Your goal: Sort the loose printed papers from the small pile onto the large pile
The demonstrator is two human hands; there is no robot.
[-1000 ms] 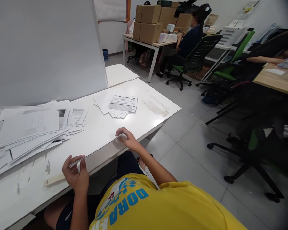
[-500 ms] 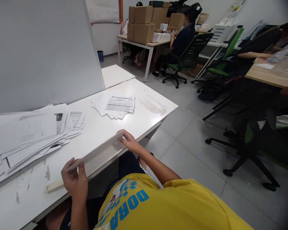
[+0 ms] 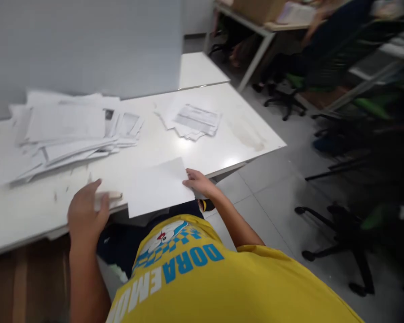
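Observation:
My right hand [image 3: 198,182] grips the right edge of a blank white sheet [image 3: 156,187], which lies flat at the front edge of the white table [image 3: 237,134] and hangs partly over it. My left hand [image 3: 85,213] is off the sheet. Its fingers curl over the left end of a beige strip [image 3: 111,196] that lies along the table edge, just left of the sheet. The view is blurred by motion.
A large loose pile of papers [image 3: 63,130] covers the table's left rear, and a small stack of printed sheets [image 3: 194,120] lies at the right rear. A grey partition [image 3: 87,45] stands behind. Office chairs [image 3: 340,224] and another person's desk [image 3: 265,27] are to the right.
The sheet, held raised and edge-on between both hands, now lies flat at the table edge. My left hand let go of it and moved onto the beige strip. The camera swung down and left.

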